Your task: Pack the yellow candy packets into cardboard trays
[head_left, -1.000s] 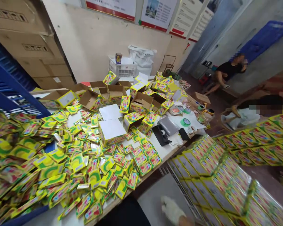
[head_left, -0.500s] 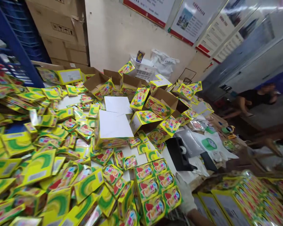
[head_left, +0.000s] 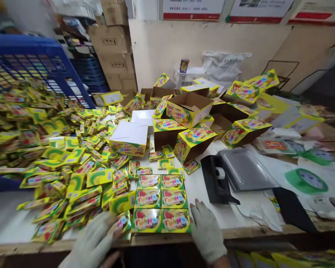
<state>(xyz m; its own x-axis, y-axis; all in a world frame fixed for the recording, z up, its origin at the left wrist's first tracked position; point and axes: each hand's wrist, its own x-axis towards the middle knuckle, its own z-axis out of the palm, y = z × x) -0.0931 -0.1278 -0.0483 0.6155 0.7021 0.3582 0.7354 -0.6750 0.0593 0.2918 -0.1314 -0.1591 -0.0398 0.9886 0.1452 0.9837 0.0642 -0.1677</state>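
Observation:
A neat block of small candy boxes (head_left: 161, 203), yellow and green with watermelon pictures, lies in two columns near the table's front edge. My right hand (head_left: 208, 230), in a pale glove, rests along the block's right side, fingers stretched out and fingertips against it. On the left, my gloved left hand (head_left: 93, 238) is smeared by motion. Its fingertips are at a loose small box (head_left: 123, 223) beside the block's lower left corner; whether they grip it cannot be made out. A big heap of the same boxes (head_left: 56, 160) spreads to the left.
Larger open display cartons (head_left: 190, 109) are piled behind the block, with a white-topped carton (head_left: 130, 136) among them. To the right are a black tape dispenser (head_left: 219, 178), clear plastic sheets (head_left: 248, 169) and green tape (head_left: 306, 181). A blue crate (head_left: 39, 67) stands at far left.
The view has levelled and turned leftward. My left hand has come into view at the block's lower left. My right hand is still at the block's right side.

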